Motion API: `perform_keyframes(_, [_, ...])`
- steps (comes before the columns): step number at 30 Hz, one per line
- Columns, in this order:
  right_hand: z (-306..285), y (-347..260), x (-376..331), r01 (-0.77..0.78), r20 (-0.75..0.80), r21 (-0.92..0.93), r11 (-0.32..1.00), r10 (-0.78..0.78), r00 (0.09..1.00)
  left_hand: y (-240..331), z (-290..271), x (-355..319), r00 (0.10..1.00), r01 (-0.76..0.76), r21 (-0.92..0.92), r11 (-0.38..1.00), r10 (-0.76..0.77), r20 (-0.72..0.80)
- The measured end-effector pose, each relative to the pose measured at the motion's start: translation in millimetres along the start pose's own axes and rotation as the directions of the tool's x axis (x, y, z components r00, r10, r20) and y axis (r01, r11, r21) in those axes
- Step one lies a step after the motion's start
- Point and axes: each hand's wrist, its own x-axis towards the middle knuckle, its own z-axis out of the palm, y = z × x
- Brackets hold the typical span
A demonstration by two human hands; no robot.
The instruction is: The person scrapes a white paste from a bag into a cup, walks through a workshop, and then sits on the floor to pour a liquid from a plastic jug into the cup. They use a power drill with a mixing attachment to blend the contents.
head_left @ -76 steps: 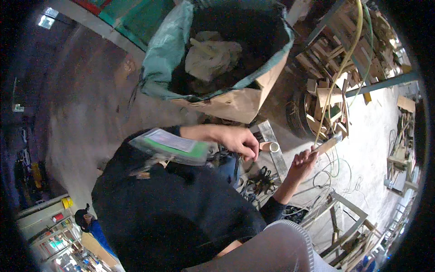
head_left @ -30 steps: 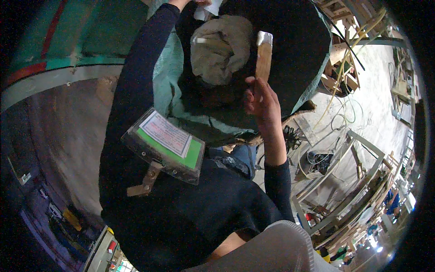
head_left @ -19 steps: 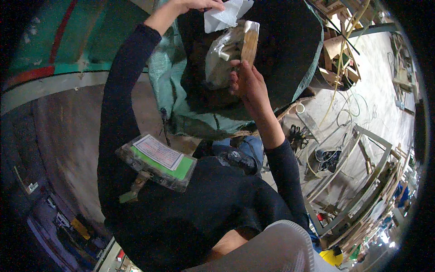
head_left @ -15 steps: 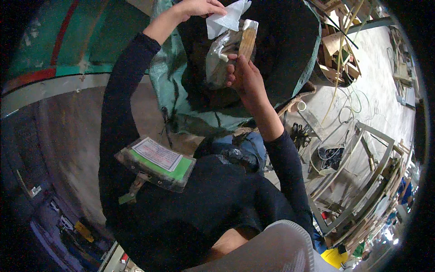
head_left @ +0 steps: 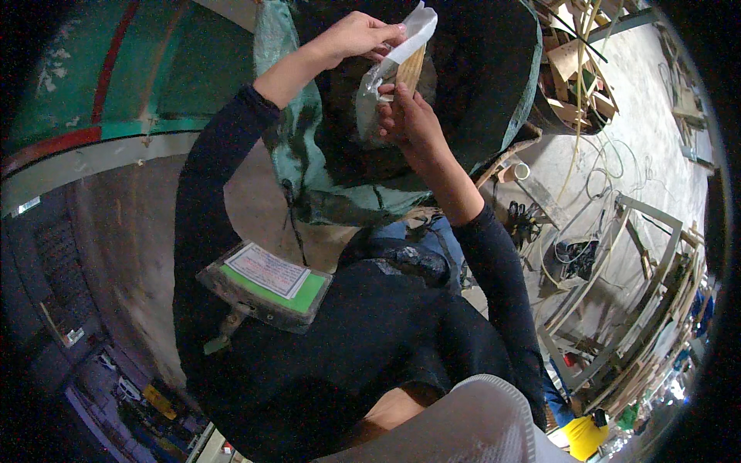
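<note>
My left hand (head_left: 363,37), its fingers closed, pinches a white sheet of paper or thin cloth (head_left: 417,31). That sheet lies over the upper end of a flat wooden piece (head_left: 411,71), hiding its tip. My right hand (head_left: 411,119) grips the lower part of the wooden piece from below, fingers curled around it. Just behind the hands, a crumpled clear plastic bag (head_left: 366,116) sits in the dark mouth of a large green woven sack (head_left: 312,154). What the bag contains cannot be made out.
A badge holder (head_left: 266,282) hangs on my chest. Wood offcuts (head_left: 575,73) are heaped beyond the sack. To the right are a metal frame (head_left: 648,220), cables, a small pale cup (head_left: 515,171) and stacked strips. A person in yellow (head_left: 584,438) is at lower right.
My left hand has moved right and slightly down, bringing the white sheet over the wooden piece's whitish upper end. My right hand keeps its grip, with the wood a little lower and left.
</note>
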Motion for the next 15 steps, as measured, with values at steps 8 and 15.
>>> perform_keyframes(8, [8, -3, -13, -0.045, 0.036, 0.069, 0.997, 0.042, 0.998, -19, 17, -7, 0.997, -0.015, 0.181, 0.983, 0.028, -0.070])
perform_keyframes(15, [6, -15, -23, -0.075, 0.121, 0.165, 0.983, 0.055, 0.991, -11, 35, -9, 0.995, -0.066, -0.008, 0.998, 0.065, -0.075])
